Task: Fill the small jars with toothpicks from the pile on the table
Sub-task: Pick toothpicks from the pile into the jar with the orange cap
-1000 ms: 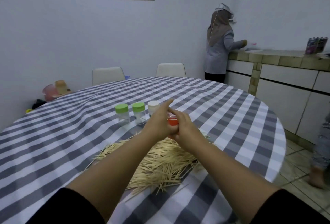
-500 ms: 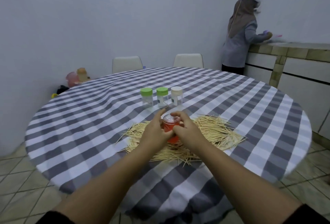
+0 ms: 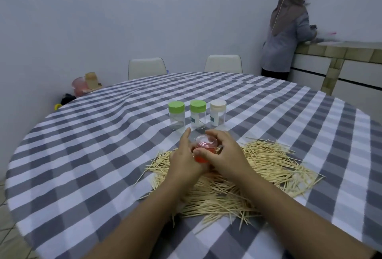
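Both hands on the orange jar, over the toothpick pile

Centrally, at the table's middle, both hands hold one small translucent orange plastic jar (image 3: pixel 203 151) just above the loose pile of pale wooden toothpicks (image 3: pixel 258 168). Left hand (image 3: pixel 184 157) grips the jar's body from 9 o'clock, thumb across its front, index finger pointing up and away. Right hand (image 3: pixel 225 153) comes in from 3 o'clock, fingers curled over the jar's clear lid (image 3: pixel 205 140), pinching its rim. Whether the lid is screwed tight or loose: cannot tell. Jar contents not readable.

Pile spreads across the round table with the grey-and-white checked cloth (image 3: pixel 93 155), mostly from 3 to 6 o'clock of the hands, some sticks under the forearms.

At 12 o'clock of the hands, three small clear jars stand upright in a row, close together: left green-lidded jar (image 3: pixel 176 115), middle green-lidded jar (image 3: pixel 197 114), cream-lidded jar (image 3: pixel 217 112). All capped.

Beyond the table at 12 o'clock, two white chair backs (image 3: pixel 146 67). At 2 o'clock a person in a grey top (image 3: pixel 287 35) stands at a tiled counter (image 3: pixel 339 52), back turned.
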A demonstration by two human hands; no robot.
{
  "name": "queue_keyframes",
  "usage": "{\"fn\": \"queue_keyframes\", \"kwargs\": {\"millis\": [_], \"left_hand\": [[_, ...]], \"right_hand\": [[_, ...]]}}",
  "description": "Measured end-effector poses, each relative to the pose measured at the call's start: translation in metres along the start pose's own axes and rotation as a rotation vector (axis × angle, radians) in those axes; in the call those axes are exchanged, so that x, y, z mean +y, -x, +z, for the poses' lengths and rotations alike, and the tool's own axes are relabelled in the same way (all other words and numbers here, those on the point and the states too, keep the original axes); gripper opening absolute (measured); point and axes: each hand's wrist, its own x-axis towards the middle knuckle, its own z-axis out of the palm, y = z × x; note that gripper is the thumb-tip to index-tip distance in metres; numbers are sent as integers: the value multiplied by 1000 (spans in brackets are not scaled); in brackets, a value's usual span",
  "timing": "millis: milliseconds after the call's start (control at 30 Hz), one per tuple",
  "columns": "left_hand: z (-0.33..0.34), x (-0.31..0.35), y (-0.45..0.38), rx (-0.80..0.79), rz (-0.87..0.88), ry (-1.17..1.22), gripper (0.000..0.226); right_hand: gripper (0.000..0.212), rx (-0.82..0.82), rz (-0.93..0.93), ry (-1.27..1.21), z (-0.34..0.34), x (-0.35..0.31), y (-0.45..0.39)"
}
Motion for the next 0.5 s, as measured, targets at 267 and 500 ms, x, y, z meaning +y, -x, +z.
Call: {"fn": "queue_keyframes", "kwargs": {"millis": [267, 500], "left_hand": [[2, 3, 6, 75, 89, -20, 109], [9, 24, 14, 33, 54, 2, 105]], "right_hand": [[52, 60, -72, -52, 0, 8, 11], [47, 82, -67, -139, -9, 10, 13]]}}
